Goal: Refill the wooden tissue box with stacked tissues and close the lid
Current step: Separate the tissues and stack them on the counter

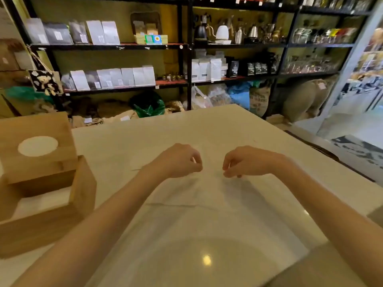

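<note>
The open wooden tissue box (81, 191) stands at the table's left edge. Its wooden lid (62, 129), which has a round hole, rests tilted across the box's far side. A thin white tissue (186, 193) lies spread on the table in the middle, hard to tell from the pale surface. My left hand (180, 160) and my right hand (244, 162) hover side by side over the tissue's far part. Each has curled fingers and pinches the sheet between thumb and fingertips. No stack of tissues shows inside the box from here.
The white table (238, 129) runs forward to black shelving (188, 65) stocked with bags, kettles and jars. Sacks and plastic bags lie on the floor below the shelves. The table's right edge borders a walkway with a dark mat (360, 150).
</note>
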The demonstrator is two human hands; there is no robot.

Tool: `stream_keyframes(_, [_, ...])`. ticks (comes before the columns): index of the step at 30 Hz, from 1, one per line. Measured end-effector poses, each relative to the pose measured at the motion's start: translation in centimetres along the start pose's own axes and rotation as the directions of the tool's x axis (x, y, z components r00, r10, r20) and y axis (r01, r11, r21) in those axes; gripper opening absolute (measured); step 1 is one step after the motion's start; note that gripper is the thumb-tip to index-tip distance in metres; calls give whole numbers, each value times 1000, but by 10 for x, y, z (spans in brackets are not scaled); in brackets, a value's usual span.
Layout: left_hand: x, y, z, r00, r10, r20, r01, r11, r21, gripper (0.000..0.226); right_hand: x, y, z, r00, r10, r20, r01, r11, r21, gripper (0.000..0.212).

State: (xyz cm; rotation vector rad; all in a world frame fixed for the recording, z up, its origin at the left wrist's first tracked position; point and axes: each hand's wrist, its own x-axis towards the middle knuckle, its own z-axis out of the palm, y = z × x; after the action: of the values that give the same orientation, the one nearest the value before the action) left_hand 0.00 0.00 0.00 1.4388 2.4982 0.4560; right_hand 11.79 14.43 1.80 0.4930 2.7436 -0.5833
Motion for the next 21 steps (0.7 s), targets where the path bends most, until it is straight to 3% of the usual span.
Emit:
stream_keyframes(6, [1,4,28,993,116,13,-117,990,80,29,-2,15,25,995,-9,-98,6,999,-37,28])
stream_keyframes(11, [8,2,36,995,99,0,-98,985,141,30,0,22,33,989,-21,-149,21,1000,0,24])
stream_keyframes(21, [13,3,31,996,86,8,-87,996,24,6,6,18,31,970,2,-243,29,992,123,4])
